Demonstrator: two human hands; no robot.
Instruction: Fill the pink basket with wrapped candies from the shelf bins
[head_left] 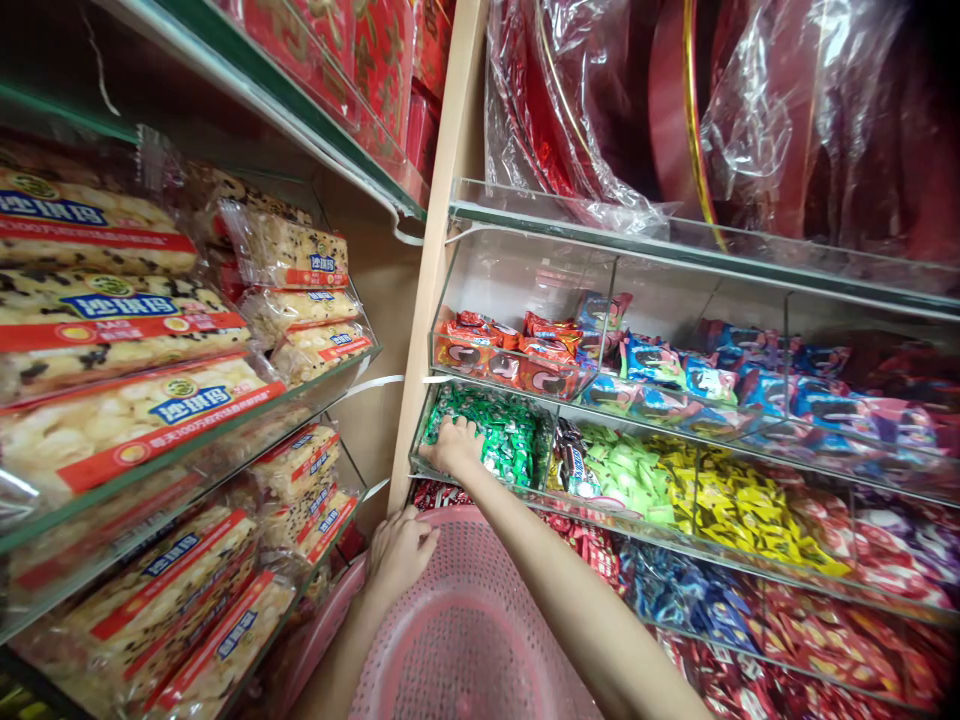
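My left hand (401,550) is closed on the rim of a pink perforated plastic basket (480,600), thumb on the inner side. The inside of the basket tips toward me, and its bottom shows bare. My right hand (454,445) reaches over the front of a clear shelf bin and rests on green-wrapped candies (517,440). Its fingers are bent and slightly apart, with the tips partly hidden among the wrappers; nothing shows in its grip. Dark-wrapped bars (576,465) and pale green candies (630,470) lie in the compartment to the right.
Packaged puffed-grain cakes (157,310) fill glass shelves on the left. A wooden post (431,260) divides the shelving. Above the green candies are red packets (517,345) and blue packets (652,360); yellow candies (735,510) lie further right. Clear panels (480,490) edge the bins.
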